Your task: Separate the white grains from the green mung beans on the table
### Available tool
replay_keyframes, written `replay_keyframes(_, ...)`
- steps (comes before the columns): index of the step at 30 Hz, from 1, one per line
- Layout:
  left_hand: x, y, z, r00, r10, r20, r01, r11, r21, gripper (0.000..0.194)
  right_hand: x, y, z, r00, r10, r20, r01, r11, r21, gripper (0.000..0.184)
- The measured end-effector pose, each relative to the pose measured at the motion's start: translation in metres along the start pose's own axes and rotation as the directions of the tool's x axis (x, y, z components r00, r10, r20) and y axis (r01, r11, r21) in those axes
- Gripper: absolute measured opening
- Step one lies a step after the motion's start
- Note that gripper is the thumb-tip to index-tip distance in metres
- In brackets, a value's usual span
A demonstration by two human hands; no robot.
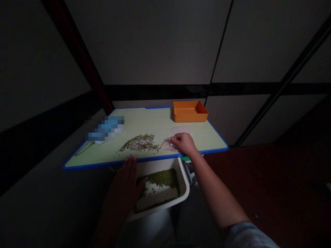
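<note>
Green beans or similar small green grains (pixel 141 143) lie in a loose, spread-out heap on the tabletop. To their right is a pale pinkish patch (pixel 167 145) of what may be small light grains or a thin sheet; I cannot tell which. Over it my right hand (pixel 183 142) is closed, thumb and fingertips pinched together, and what they hold is hidden. A white bin (pixel 184 187) below the table's front edge contains more green grains (pixel 165 178). My left hand (pixel 125 186) is at the bin's left side, fingers stretched toward the table edge and thumb over the bin.
An orange tray (pixel 190 115) stands at the table's back right. On the left lies a blurred blue-and-white object (pixel 106 129) with a cord. The pale table (pixel 144 120) has a blue rim. Behind it rises a panelled wall (pixel 155 44).
</note>
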State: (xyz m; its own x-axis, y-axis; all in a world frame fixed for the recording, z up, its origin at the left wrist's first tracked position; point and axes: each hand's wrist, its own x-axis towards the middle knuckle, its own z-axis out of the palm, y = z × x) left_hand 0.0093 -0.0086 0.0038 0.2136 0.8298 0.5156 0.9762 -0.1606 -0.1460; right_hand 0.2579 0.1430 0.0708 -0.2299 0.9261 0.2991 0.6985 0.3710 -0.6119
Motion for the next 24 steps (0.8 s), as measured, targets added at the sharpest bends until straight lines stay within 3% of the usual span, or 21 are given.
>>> replay_keyframes(10, 0.0010, 0.0009, -0.0007, 1.000, 0.006, 0.005, -0.006, 1.000, -0.010, 0.080, 0.0005, -0.0021, 0.0002, 0.998, 0.053, -0.044, -0.056, 0.995, -0.079, 0.038)
replay_keyframes(24, 0.0010, 0.0000, 0.0007, 1.000, -0.005, 0.023, 0.005, 1.000, -0.020, 0.081, 0.0043, -0.0052, 0.0008, 0.998, -0.059, 0.026, 0.060, 0.997, -0.043, 0.036)
